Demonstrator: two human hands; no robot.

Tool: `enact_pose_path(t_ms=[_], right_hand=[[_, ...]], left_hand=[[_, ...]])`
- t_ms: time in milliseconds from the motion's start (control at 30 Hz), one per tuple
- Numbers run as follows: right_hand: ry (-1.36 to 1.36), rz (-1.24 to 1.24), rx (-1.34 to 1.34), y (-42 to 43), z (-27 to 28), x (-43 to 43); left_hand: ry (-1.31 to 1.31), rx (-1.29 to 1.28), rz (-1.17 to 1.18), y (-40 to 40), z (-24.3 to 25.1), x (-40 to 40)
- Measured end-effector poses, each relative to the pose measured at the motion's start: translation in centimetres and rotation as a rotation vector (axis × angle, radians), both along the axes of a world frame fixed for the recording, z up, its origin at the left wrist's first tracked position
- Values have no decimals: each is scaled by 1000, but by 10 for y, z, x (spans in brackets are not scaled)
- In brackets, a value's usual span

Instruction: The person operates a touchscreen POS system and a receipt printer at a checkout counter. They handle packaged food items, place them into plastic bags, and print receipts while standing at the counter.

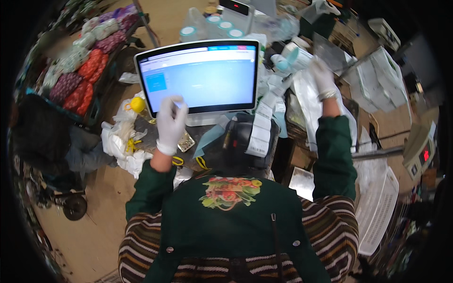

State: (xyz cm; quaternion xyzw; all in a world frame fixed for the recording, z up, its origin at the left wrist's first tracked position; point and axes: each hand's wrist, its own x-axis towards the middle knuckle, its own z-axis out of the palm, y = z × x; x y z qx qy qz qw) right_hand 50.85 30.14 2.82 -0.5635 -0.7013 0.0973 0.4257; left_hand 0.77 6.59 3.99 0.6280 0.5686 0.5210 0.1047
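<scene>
My left hand, in a white glove, is raised before the lower left of a lit touch-screen monitor. Its fingers are partly curled and apart, and nothing shows between them. Whether a fingertip touches the glass is not clear. My right hand, also gloved, reaches out over white plastic sheeting or bags on the right; its fingertips are blurred, so a grip cannot be made out. Between my arms, a black printer-like device has a strip of printed labels lying over it.
Yellow-topped bottle and crumpled white plastic bags lie left of the monitor. Teal-lidded containers stand behind it. Scales and a white plastic crate are at right. Produce in net bags fills a cart near another person.
</scene>
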Motion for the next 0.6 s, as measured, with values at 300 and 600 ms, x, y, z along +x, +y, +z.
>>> enact_pose_path(t_ms=[300,600], right_hand=[[-63,496,-1309,-310,-182,-56],[204,267,-925,-340,-291,-98]], left_hand=[[-34,-384,-79,-74,-70,7],[150,182,333,-27,-7,-35]])
